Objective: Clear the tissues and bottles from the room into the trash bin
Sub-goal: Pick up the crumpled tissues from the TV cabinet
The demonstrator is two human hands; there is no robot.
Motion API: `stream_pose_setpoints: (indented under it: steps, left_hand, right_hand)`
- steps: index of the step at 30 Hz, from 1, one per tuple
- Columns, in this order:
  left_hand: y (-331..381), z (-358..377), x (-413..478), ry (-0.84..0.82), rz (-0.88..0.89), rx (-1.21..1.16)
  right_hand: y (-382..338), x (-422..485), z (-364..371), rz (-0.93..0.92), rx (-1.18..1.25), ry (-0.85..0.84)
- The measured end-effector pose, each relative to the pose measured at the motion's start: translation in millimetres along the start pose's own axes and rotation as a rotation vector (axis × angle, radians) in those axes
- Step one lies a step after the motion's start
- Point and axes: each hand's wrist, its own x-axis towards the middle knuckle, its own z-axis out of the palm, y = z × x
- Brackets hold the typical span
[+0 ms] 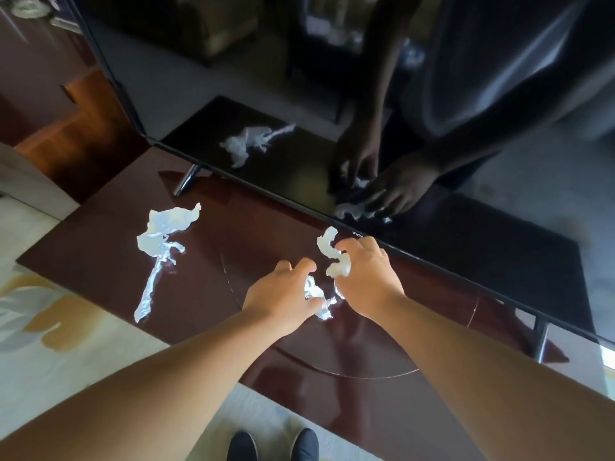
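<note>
Both hands work over the glossy dark-red cabinet top (100, 247). Left hand (283, 294): fingers curled, clamped on a small crumpled tissue (314, 292) close to the surface. Right hand (366, 274), just beside it at two o'clock: fingers bent, pinching a twisted tissue (334, 257) near the lower edge of the television (233, 78). A long loose tissue (163, 237) lies untouched on the cabinet top, well apart at nine o'clock of the hands. Shoes (243, 447) show at six o'clock on the pale rug (83, 344)
</note>
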Motion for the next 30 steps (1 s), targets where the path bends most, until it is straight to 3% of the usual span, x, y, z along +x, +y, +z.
stream_pose_setpoints:
  steps: [9,16,30]
  left_hand:
    - [2,12,9,0.040,0.025,0.071]
    - [6,0,8,-0.013,0.042,0.027]
    - [-10,-75,-36,0.151,-0.026,-0.090]
  right_hand:
    - [8,5,14,-0.002,-0.132,-0.081]
    - [1,3,0,0.002,-0.013,-0.111]
    - [-53,-14,-39,0.006,0.227,-0.189]
